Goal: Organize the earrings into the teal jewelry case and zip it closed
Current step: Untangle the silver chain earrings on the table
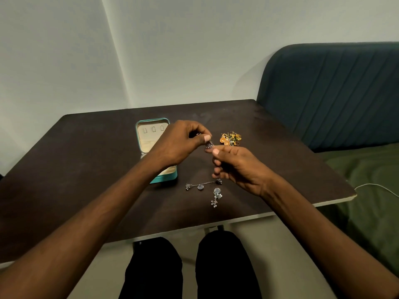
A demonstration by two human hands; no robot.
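Observation:
The teal jewelry case (pixel 151 134) lies open on the dark table, its cream lid lining facing up and its base partly hidden by my left forearm. My left hand (pixel 181 141) pinches a small silver earring (pixel 209 144) above the table, just right of the case. My right hand (pixel 235 167) is raised right beside it, its thumb and forefinger touching the same earring from below. A silver chained earring piece (pixel 201 185) and a silver pearl-drop earring (pixel 216 196) lie on the table under my right hand. A heap of gold and orange earrings (pixel 230 138) sits further back.
The dark table (pixel 86 160) has a pale front edge near my knees. A dark green padded headboard (pixel 332 93) and a green bed cover (pixel 371 190) adjoin the table's right side. A white cable (pixel 375 187) runs across the bed.

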